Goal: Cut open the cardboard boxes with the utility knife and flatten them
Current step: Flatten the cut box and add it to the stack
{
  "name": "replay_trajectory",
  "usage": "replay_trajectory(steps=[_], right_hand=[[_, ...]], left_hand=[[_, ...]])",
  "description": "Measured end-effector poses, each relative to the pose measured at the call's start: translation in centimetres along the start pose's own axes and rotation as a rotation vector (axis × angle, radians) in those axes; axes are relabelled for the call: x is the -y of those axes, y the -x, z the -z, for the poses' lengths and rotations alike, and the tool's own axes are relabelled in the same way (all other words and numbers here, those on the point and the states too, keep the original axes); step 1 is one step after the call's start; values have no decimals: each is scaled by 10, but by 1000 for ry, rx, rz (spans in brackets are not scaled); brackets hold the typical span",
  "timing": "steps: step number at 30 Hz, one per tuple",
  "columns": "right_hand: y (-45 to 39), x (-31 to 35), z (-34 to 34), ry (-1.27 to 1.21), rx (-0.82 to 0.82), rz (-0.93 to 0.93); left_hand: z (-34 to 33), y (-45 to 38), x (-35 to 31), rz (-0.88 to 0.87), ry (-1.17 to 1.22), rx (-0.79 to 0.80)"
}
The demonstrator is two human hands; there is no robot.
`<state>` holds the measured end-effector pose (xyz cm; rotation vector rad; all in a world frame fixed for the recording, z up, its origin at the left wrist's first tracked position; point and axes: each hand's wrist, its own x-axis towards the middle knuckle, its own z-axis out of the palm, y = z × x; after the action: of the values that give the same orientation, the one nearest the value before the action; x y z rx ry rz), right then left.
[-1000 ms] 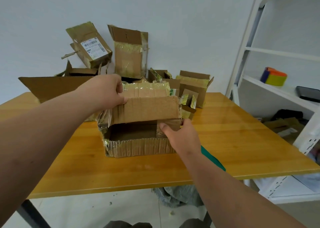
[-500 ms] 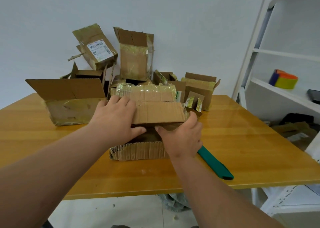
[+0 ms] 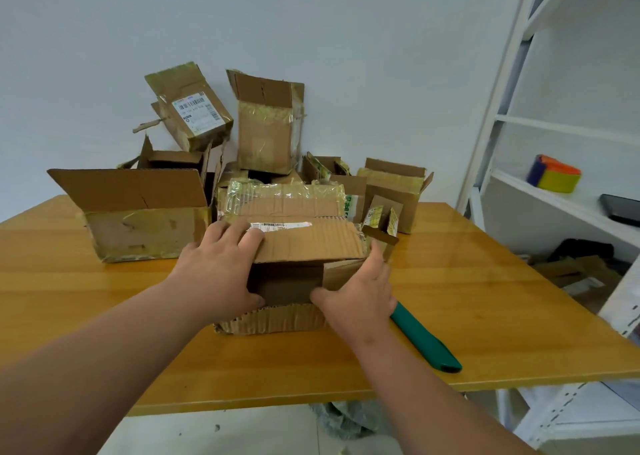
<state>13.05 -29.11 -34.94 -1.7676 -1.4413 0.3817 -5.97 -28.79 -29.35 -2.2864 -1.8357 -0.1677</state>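
A cut-open cardboard box with torn corrugated edges lies on the wooden table in front of me. My left hand lies flat over its left side, fingers pressing on the upper flap and thumb at the open front. My right hand rests with straight fingers against the box's right side and small inner flap. The green utility knife lies on the table just right of my right hand, partly hidden by my wrist.
Several opened cardboard boxes are piled behind: a wide one at the left, a labelled one and an upright one against the wall, smaller ones at the right. A white shelf unit stands to the right.
My left hand went from gripping the raised flap to pressing it down flat. My right hand shifted to the box's right side. The box has sunk lower.
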Motion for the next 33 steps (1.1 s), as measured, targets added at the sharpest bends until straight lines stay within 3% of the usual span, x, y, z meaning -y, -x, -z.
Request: replay_trajectory(steps=[10,17,21,24,28,31,33], right_hand=[[14,-14,10,-230,100,38],[9,-37,29,-374,124,-112],[14,-46,33,-362,178,-132],[17,-43,28,-383,215,-116],[11,-44,20,-293,205,-96],[11,-46,19,-275,223,-51],[11,-48,21,-278,276,-28]], left_hand=[[3,7,-2,-10,-21,80],[4,8,1,9,-1,56],[0,9,-1,-4,-33,-26],[0,15,-4,-13,-105,-194],[0,19,-11,-234,-189,-396],[1,19,-26,-398,-241,-272],[-3,16,-30,-381,-184,-211]])
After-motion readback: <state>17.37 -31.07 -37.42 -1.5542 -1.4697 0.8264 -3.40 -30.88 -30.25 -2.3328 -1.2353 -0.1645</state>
